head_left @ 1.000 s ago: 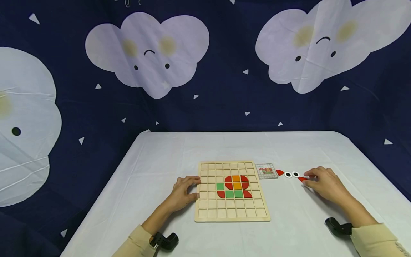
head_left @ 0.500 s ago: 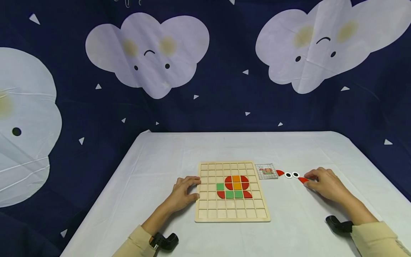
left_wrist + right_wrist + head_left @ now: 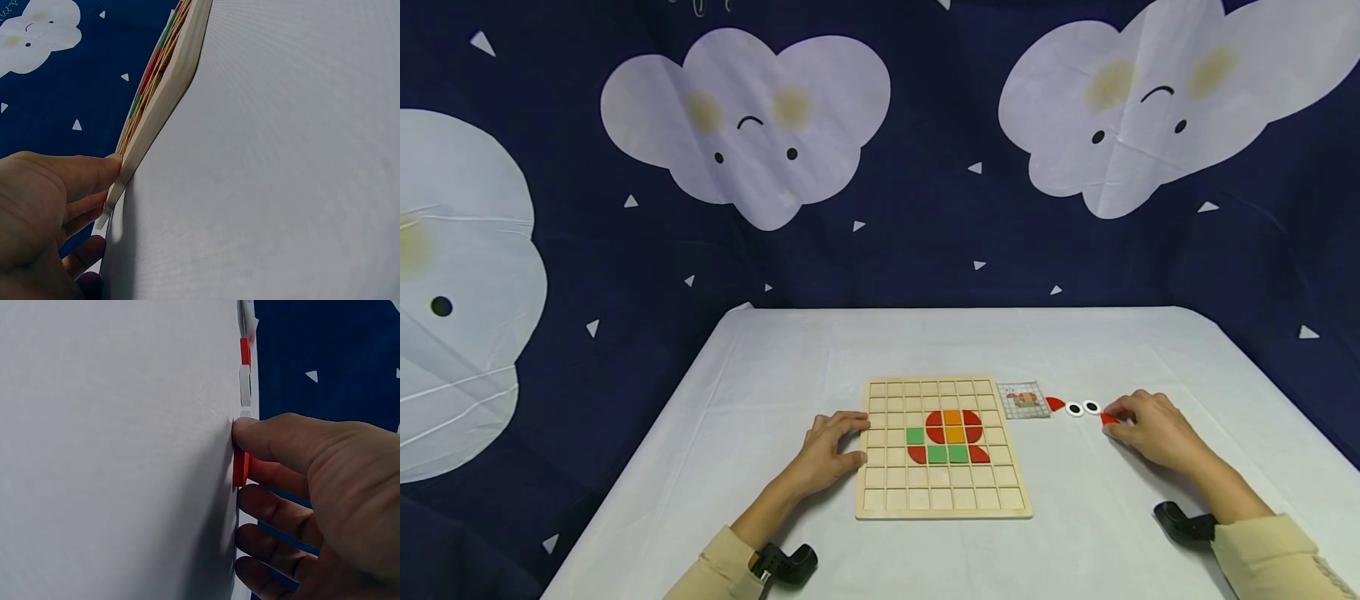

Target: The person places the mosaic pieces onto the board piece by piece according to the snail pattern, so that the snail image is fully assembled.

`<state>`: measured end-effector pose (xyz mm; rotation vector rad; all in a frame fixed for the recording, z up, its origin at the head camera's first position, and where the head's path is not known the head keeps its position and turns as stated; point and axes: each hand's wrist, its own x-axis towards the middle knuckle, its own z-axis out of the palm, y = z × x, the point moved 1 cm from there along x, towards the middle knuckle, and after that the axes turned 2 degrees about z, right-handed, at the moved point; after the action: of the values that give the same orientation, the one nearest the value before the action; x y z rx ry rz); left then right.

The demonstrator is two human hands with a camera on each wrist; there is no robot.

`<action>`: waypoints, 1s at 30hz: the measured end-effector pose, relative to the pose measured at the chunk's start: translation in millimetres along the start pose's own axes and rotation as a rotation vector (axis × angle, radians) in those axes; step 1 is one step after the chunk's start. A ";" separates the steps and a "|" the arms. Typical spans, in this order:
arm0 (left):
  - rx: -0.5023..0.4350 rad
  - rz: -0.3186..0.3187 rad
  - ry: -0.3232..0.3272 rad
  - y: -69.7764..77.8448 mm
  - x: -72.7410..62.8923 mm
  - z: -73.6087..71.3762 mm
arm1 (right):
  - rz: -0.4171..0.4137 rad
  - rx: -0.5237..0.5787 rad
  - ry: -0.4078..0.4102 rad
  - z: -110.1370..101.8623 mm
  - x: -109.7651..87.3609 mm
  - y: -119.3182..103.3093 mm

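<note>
My left hand (image 3: 829,452) rests against the left edge of a wooden grid board (image 3: 895,500), thumb and fingers spread along its rim. In the left wrist view, the thumb (image 3: 94,174) touches the board's side (image 3: 164,103). Red, orange and green tiles (image 3: 953,434) form a pattern in the board's cells. My right hand (image 3: 1161,429) pinches a small red tile (image 3: 1109,419) between thumb and index finger, down at the tabletop. The right wrist view shows this red tile (image 3: 240,465) partly hidden by the thumb (image 3: 281,437); the other fingers hang loosely below.
Two round white eye tiles (image 3: 1083,408) lie left of the right hand. Another red tile (image 3: 1055,404) lies beyond them, beside a small pattern card (image 3: 1024,400) touching the board's right edge. A white cloth (image 3: 805,350) covers the table; a dark blue cloud curtain (image 3: 925,258) stands behind.
The right hand has shifted slightly left, its fingertips now covering more of the red tile. The left hand, the board and the other tiles have stayed put.
</note>
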<state>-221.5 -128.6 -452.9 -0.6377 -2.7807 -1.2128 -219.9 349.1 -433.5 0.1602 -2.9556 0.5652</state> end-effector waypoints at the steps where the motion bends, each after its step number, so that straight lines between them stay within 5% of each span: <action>1: -0.001 0.000 0.000 0.1 -0.1 0.0 | 0.000 -0.001 0.005 0.2 -0.6 -0.5; 9: -0.005 -0.002 -0.002 0.1 -0.5 0.1 | -0.026 0.030 0.036 0.1 2.1 -25.9; 17: -0.010 -0.003 0.000 -0.1 0.4 0.3 | -0.155 0.075 0.070 11.3 16.7 -91.7; 30: -0.010 -0.011 0.001 0.4 0.5 -0.1 | -0.349 0.136 -0.003 55.6 41.7 -193.5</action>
<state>-221.8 -128.2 -452.5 -0.6233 -2.7831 -1.2295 -242.1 146.2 -409.1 0.6738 -2.7944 0.7101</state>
